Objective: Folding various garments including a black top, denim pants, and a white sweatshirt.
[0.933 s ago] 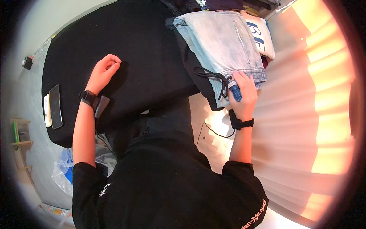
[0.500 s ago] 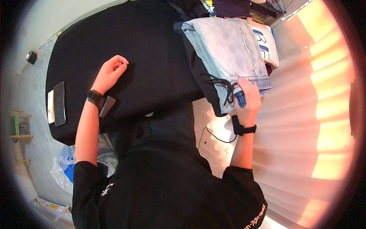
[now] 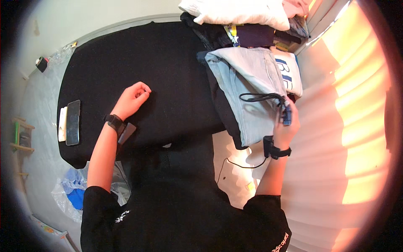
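My left hand [image 3: 132, 101] hovers over or rests on the black cloth-covered table [image 3: 168, 54], its fingers curled in with nothing visible in them. To the right, light blue denim pants [image 3: 247, 80] lie folded on top of a dark garment [image 3: 226, 103]. My right hand [image 3: 287, 128] grips their waistband at the near right corner, lifting it so the cloth creases. Some fingers are blurred or hidden by the fabric. A black drawstring [image 3: 260, 98] loops out from the waistband beside that hand.
Behind the pants sit folded clothes, including a white printed garment [image 3: 289, 69], a dark one [image 3: 256, 35] and a cream one [image 3: 239, 10]. A phone [image 3: 73, 122] lies at the table's left edge. A plastic bag [image 3: 69, 191] stands below; a curtain [image 3: 331, 126] hangs right.
My right hand has lifted the waistband and drawn it rightward, so the drawstring swung and the pants creased. The view has shifted, showing more of the clothes behind. The left hand stays curled.
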A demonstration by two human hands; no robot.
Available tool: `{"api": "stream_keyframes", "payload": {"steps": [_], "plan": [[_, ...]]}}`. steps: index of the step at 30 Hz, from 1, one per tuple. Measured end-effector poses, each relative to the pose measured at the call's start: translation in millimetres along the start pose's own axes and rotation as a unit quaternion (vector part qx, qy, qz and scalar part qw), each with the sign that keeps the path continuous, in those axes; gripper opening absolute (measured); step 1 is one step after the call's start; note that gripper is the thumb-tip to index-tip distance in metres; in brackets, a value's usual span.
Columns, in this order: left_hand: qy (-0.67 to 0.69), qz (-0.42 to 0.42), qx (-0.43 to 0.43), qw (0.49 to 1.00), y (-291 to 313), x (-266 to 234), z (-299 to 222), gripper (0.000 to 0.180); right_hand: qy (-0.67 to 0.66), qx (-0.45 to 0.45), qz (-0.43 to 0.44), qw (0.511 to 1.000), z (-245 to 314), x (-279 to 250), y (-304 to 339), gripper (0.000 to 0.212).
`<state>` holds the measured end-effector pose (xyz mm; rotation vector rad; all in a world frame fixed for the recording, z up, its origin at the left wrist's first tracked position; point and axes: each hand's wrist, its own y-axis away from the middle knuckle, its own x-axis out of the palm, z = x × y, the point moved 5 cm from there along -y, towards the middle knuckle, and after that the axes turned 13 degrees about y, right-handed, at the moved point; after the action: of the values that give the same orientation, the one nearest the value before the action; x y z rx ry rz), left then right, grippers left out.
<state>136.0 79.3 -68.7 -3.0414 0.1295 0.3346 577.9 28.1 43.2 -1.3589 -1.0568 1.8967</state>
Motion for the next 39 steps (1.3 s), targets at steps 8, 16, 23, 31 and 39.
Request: {"api": "stream_keyframes", "payload": {"steps": [8, 16, 23, 31, 39], "plan": [[-0.033, -0.005, 0.011, 0.999, 3, -1, -1, 0.010, -0.029, 0.008, 0.184, 0.982, 2, -4, -22, 0.041], [-0.065, 0.012, 0.018, 0.998, -1, -1, -3, 0.010, -0.041, -0.113, 0.271, 0.955, 26, 11, 36, 0.069], [-0.065, 0.010, 0.007, 0.998, 2, 1, -2, 0.011, 0.055, -0.155, 0.322, 0.932, 43, 8, 42, 0.099], [-0.054, 0.019, 0.013, 0.998, 2, 1, -2, 0.011, 0.041, -0.191, 0.257, 0.947, 36, 11, 41, 0.073], [-0.075, 0.010, 0.014, 0.997, 3, 0, -3, 0.011, 0.045, -0.228, 0.211, 0.949, 29, 12, 47, 0.066]]}}
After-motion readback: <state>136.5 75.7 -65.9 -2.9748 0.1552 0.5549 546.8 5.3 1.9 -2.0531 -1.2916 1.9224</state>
